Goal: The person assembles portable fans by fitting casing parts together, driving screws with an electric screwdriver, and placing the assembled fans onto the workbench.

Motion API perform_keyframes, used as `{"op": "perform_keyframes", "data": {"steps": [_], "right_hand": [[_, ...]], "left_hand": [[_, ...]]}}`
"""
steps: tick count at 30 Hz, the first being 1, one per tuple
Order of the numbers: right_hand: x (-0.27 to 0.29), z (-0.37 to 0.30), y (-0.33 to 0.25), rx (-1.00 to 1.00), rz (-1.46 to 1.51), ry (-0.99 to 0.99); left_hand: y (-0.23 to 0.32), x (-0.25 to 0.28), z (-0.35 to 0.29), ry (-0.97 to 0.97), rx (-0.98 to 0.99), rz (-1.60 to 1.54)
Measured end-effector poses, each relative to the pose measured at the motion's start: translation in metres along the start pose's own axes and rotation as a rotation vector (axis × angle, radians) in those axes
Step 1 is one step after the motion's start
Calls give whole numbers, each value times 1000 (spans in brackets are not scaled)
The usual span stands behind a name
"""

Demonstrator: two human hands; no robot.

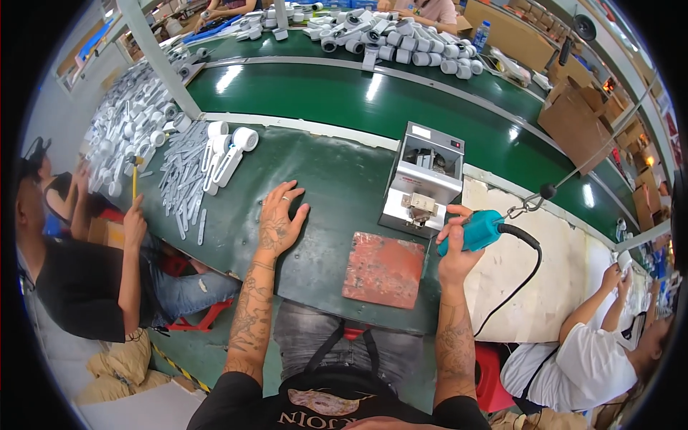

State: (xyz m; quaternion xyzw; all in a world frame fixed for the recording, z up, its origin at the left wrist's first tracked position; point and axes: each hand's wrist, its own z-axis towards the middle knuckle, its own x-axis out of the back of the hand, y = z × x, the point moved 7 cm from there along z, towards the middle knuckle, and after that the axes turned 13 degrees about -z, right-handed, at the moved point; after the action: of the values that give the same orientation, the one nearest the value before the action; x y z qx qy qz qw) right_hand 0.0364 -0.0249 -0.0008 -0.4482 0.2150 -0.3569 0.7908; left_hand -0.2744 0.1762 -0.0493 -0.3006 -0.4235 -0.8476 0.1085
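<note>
My left hand (279, 216) lies on the green tabletop (315, 179) with its fingers spread and nothing in it. In my right hand (454, 261) is a teal electric screwdriver (481, 231), its fingers wrapped round the body. A hook and cord hold the tool's end, and a black cable hangs down from it. The screwdriver's tip is hidden. Just left of that hand stands a grey metal box machine (428, 179), probably a screw feeder. A worn red square board (383, 271) lies between my hands, nearer to me.
Grey flat strips (185, 165) and several white round-headed housings (231, 156) lie left of my left hand. Beyond runs a green conveyor belt (301, 93), with piled white housings (401, 39) behind it. Co-workers sit on both sides; the left one holds a yellow-handled hammer (135, 175).
</note>
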Motion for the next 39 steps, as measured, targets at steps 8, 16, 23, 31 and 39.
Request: {"op": "perform_keyframes", "data": {"steps": [8,16,23,31,39], "right_hand": [[2,2,1,-55,-64,11],[1,1,2,-47,-99,12],[-6,2,-3,-36,-97,8],[-4,-1,2,-39,-8,-37],[-2,0,-1,-23,-96,-5]], "left_hand": [[0,3,-2,-14,26,21],[0,2,-2,-18,40,12],[-5,5,-3,-5,35,8],[-3,5,-3,-3,36,19],[-1,5,-4,-1,36,11]]}}
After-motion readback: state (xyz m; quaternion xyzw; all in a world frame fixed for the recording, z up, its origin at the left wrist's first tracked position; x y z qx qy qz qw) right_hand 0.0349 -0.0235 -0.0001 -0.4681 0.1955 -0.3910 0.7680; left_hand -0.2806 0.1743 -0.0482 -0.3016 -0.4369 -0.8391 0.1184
